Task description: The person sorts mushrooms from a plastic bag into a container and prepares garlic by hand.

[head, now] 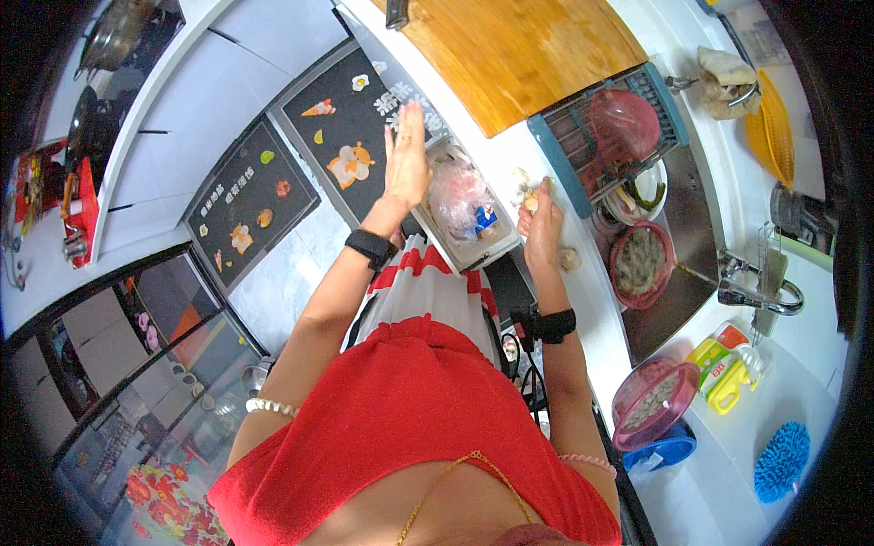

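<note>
My left hand (408,160) is held flat above a pulled-out white bin (506,247), with the fingers stretched out and nothing in it. A clear plastic bag (459,188) fills much of that bin, with a small blue wrapper (485,217) beside it. At the counter's edge my right hand (543,228) grips a pale yellowish piece of garlic (531,199) between thumb and curled fingers. Another pale piece (520,179) rests on the white counter (586,290) just beyond it. A garlic bulb (569,259) lies on the counter beside my right wrist.
A wooden cutting board (526,54) covers the counter ahead. In the sink (693,256) stand a blue-grey drain basket (565,167), a white dish (654,205) and a pink basket (640,265). A faucet (765,297), yellow bottle (720,375) and pink colander (655,404) are at right.
</note>
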Demonstrator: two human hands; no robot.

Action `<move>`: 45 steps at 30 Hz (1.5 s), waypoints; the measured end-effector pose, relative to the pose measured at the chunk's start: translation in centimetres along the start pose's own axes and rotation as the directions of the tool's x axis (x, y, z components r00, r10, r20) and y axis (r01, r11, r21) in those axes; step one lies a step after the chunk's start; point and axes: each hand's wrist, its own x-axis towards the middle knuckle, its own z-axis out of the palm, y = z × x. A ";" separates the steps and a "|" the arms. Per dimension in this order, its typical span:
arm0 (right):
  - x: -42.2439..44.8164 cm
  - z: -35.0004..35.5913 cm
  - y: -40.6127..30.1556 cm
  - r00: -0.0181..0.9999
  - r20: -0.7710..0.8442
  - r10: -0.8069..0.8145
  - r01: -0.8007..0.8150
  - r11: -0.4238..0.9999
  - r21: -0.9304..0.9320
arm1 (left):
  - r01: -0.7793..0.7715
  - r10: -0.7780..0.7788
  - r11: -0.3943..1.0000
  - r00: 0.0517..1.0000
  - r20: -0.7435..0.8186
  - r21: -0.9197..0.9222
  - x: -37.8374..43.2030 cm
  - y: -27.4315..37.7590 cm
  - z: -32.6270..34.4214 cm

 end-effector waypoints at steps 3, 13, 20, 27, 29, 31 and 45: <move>0.3 0.1 0.1 1.000 -0.004 0.001 -0.001 1.000 -0.024 | -0.020 0.018 1.000 0.992 -0.126 -0.010 3.0 -0.5 -1.4; 1.7 -0.2 0.3 0.999 -0.030 0.015 -0.017 0.996 -0.085 | -0.218 0.217 0.930 0.976 0.037 0.297 9.9 -2.1 0.1; 1.5 0.5 -1.0 0.999 -0.011 -0.047 0.045 0.995 -0.086 | -0.221 0.221 0.939 0.975 0.030 0.265 9.1 -1.9 1.4; 1.0 0.2 -0.6 0.997 0.005 -0.071 0.071 0.994 -0.089 | -0.247 0.254 0.957 0.967 0.032 -0.151 3.1 1.6 -1.4; 0.8 -0.2 -0.3 0.997 0.011 -0.075 0.075 0.993 -0.092 | -0.076 0.100 0.885 0.995 0.028 -0.460 2.2 1.8 -1.4; 0.6 -0.4 -0.1 0.999 0.008 -0.052 0.053 0.995 -0.086 | 0.166 -0.105 0.583 0.986 0.128 -0.796 1.2 1.2 -0.7; -0.2 -0.6 0.2 0.999 -0.033 -0.001 -0.003 0.994 -0.105 | 0.376 -0.260 -0.104 0.883 0.390 -0.921 5.1 -1.4 -1.5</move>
